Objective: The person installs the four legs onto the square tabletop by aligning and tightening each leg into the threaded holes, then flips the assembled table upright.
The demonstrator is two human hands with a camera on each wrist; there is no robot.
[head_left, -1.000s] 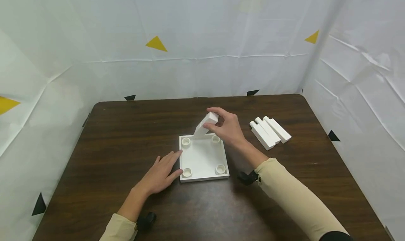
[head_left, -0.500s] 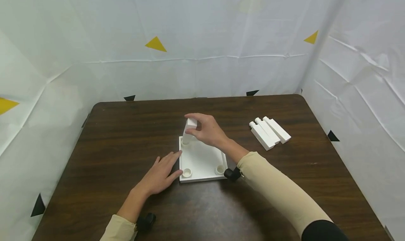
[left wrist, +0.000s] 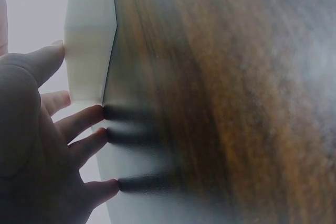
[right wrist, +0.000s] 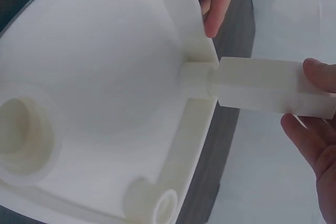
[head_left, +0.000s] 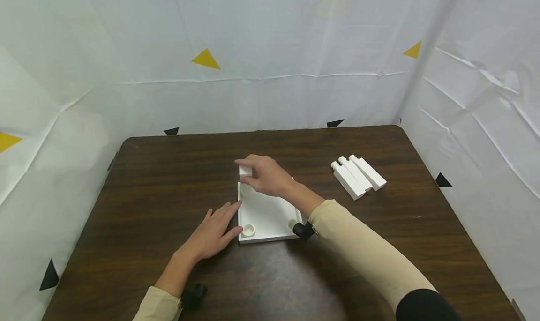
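A square white board point(head_left: 267, 215) with a raised rim and a round socket near each corner lies on the table. My right hand point(head_left: 267, 176) pinches the top of a white square-sided leg point(head_left: 244, 171) between thumb and fingers. In the right wrist view, that leg point(right wrist: 260, 85) stands over the board's far left socket point(right wrist: 197, 80), its narrower round end at the socket mouth. My left hand point(head_left: 214, 233) rests at the board's left edge, fingers spread and fairly straight; in the left wrist view its fingertips point(left wrist: 97, 113) touch the side.
Three similar white legs point(head_left: 358, 176) with round knobbed ends lie side by side on the dark wooden table point(head_left: 168, 194), right of the board. White sheeting point(head_left: 270, 35) with yellow and black triangles surrounds the table's back and sides.
My right hand has carried the leg left across the board's far edge, tipped it upright and lowered it at the far left corner. My left hand has stayed put.
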